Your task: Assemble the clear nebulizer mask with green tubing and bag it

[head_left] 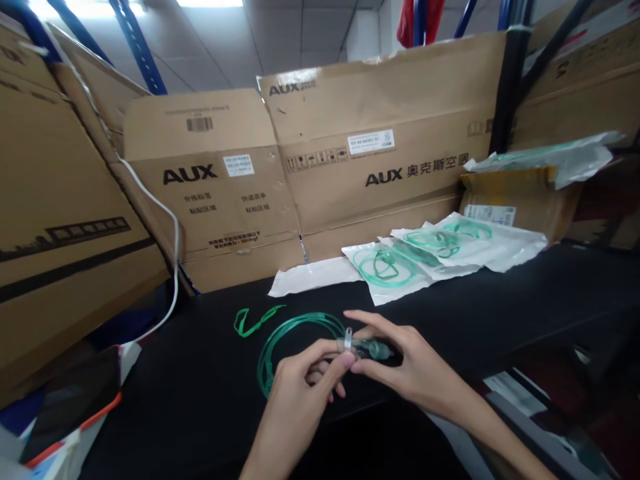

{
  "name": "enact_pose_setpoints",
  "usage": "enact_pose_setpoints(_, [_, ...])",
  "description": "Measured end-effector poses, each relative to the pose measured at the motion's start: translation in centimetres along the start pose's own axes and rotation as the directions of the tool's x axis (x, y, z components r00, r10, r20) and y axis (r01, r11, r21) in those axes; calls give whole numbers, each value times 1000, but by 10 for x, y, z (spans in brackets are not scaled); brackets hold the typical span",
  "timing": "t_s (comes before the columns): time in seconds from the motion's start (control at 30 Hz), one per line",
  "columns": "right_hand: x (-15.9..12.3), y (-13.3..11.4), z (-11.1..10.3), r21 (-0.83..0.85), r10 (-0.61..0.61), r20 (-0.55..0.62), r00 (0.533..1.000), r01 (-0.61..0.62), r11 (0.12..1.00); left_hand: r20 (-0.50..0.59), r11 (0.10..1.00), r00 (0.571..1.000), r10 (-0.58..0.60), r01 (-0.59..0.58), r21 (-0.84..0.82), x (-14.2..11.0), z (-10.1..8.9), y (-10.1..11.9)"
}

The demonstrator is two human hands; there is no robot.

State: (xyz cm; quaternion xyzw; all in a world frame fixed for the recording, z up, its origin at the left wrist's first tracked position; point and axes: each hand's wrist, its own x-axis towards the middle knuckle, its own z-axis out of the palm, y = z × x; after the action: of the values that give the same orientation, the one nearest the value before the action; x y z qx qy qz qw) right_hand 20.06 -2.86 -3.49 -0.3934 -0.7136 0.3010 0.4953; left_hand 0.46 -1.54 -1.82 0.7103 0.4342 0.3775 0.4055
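Between my hands is a clear, greenish oxygen mask (379, 349) with a small metal nose strip (349, 338) standing up on its left side. My left hand (300, 390) pinches the mask just below that strip, thumb and finger pressed together. From the right, my right hand (417, 363) curves round the mask, its thumb near my left thumb and its index finger raised above; some of its fingers are hidden behind. Coiled green tubing (267, 350) lies on the black tabletop (190, 400) behind and beside my left hand. A loose green elastic strap (253, 327) rests further left.
Several white packs (385, 270) with green tubing lie at the back right, and another pack (550, 157) sits on a small carton (510, 197). Tall cardboard sheets (325, 200) wall the back. A white cable (175, 247) runs down to a dark, flat device (80, 400) at left.
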Motion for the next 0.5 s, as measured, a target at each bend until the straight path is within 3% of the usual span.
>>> enact_pose_setpoints(0.5, [-5, 2, 12, -178, -91, -56, 994, 80, 981, -33, 1000, 999, 5, -4, 26, 0, 2, -2])
